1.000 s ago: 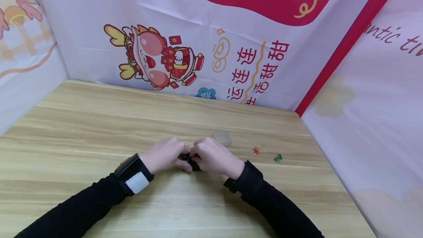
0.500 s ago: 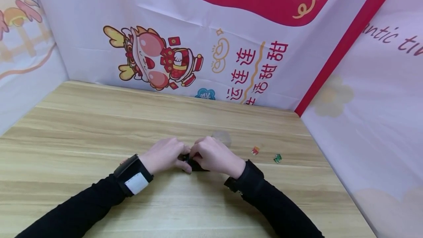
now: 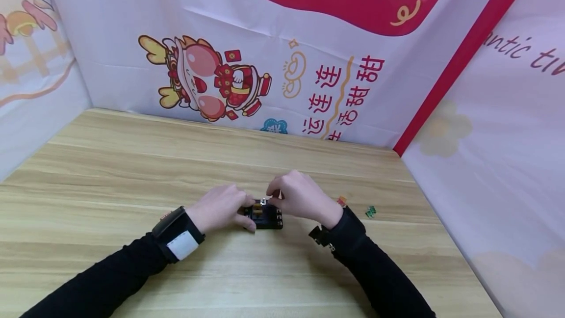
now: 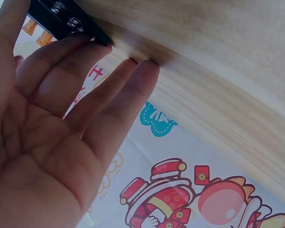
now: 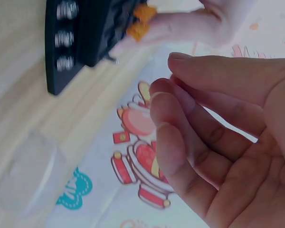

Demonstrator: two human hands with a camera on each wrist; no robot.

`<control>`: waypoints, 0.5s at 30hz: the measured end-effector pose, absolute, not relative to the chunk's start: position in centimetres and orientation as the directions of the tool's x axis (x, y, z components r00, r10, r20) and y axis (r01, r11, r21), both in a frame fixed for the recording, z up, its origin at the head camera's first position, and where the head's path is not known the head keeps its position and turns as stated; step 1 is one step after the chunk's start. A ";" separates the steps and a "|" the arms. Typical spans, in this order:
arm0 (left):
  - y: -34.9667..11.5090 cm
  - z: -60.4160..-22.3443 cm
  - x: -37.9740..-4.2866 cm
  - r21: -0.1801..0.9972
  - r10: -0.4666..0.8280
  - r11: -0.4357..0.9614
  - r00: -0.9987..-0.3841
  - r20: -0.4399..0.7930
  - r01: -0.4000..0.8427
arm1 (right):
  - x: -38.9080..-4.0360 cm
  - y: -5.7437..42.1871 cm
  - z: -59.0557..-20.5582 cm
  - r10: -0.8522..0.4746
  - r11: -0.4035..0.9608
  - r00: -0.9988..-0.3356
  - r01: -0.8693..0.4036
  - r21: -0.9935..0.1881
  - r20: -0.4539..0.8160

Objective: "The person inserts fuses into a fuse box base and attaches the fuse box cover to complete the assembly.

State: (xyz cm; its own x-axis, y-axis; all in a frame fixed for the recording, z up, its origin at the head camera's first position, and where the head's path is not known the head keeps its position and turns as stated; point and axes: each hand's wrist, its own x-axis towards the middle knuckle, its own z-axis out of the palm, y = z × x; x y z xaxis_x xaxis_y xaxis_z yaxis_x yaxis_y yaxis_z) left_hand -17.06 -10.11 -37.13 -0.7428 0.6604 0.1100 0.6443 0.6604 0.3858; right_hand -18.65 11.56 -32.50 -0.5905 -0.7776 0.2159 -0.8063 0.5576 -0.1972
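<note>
A black fuse block (image 3: 270,216) with screw terminals lies on the table. My left hand (image 3: 220,207) grips its left end between thumb and fingers. Two fingertips meet the block's edge in the left wrist view, while the other two reach past it to the wood. Orange blade fuses (image 5: 141,23) are seated in the block near the left hand. Just off its upper right corner is my right hand (image 3: 304,198), fingers loosely bent. Between its thumb and fingertips nothing shows in the right wrist view.
To the right on the table lie a few red-orange fuses (image 3: 342,201), partly behind the right wrist, and several green fuses (image 3: 371,211). A clear plastic container (image 5: 28,171) sits beyond the block. Printed cloth walls (image 3: 247,23) border the table (image 3: 145,161).
My right hand has lifted off the block and moved up and right, uncovering its fuses and terminals. It now hides the clear container in the head view. The left hand stays put.
</note>
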 end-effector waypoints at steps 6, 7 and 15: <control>-10.1 -37.2 -17.1 0.371 0.664 0.664 -0.740 0.106 0.649 | -19.3 12.9 -31.5 -0.738 0.600 -0.638 -0.770 -0.218 0.222; -10.2 -37.2 -17.1 0.369 0.666 0.662 -0.738 0.108 0.652 | -19.4 13.1 -31.4 -0.733 0.605 -0.642 -0.766 -0.218 0.224; -10.3 -37.2 -17.1 0.377 0.674 0.646 -0.728 0.127 0.664 | -20.1 15.2 -30.3 -0.688 0.637 -0.690 -0.723 -0.267 0.225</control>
